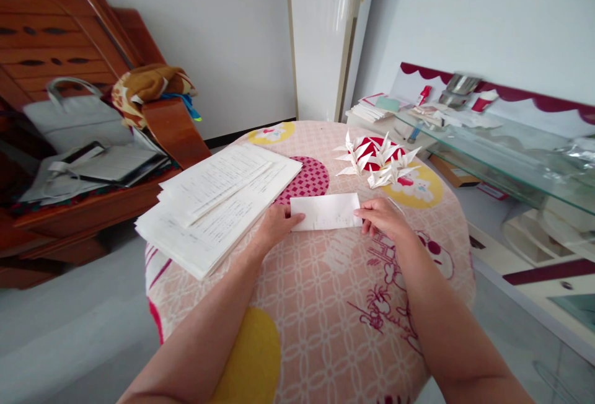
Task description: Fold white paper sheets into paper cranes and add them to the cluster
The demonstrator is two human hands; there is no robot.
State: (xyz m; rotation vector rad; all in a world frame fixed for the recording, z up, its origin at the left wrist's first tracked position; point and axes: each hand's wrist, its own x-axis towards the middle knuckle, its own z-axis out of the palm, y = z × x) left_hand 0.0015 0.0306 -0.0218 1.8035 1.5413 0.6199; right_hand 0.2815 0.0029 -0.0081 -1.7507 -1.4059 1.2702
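Observation:
A folded white sheet of paper (325, 210), shaped as a wide rectangle with faint print, is held by its two short ends just over the patterned tablecloth (320, 292). My left hand (277, 225) pinches its left end, thumb on top. At the right end, my right hand (382, 215) grips the edge between thumb and fingers. Left of my left hand lies a stack of printed sheets (218, 206), with narrower pieces on top. Beyond my right hand stand several white folded paper cranes (379, 159), grouped close together on the table.
A glass-topped cabinet (502, 150) stands right of the round table, bearing a metal pot (460, 88), a paper cup (484, 101) and papers. At left is a wooden bench (176, 131) with a grey bag (77, 116). A tall white air conditioner (320, 51) stands behind.

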